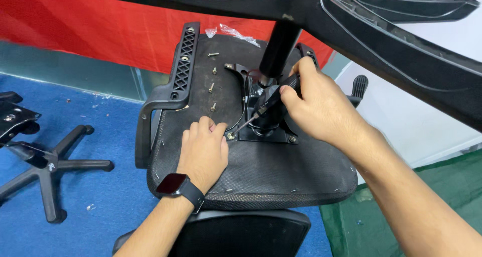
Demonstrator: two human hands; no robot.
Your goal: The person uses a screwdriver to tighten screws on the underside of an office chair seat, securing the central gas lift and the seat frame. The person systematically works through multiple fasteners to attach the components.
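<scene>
An office chair seat lies upside down, its black fabric underside facing up. A black metal mechanism plate with a gas cylinder is fixed at its middle. My right hand grips a black-handled screwdriver, whose tip rests on a screw at the plate's near left corner. My left hand, with a dark smartwatch on the wrist, presses on the seat beside that screw, fingers curled by the tip. Several loose screws lie on the seat beyond it.
A black armrest is attached on the seat's left side. A chair's star base arches overhead. Another star base lies on the blue carpet at left. A red cloth hangs behind. Green flooring shows at right.
</scene>
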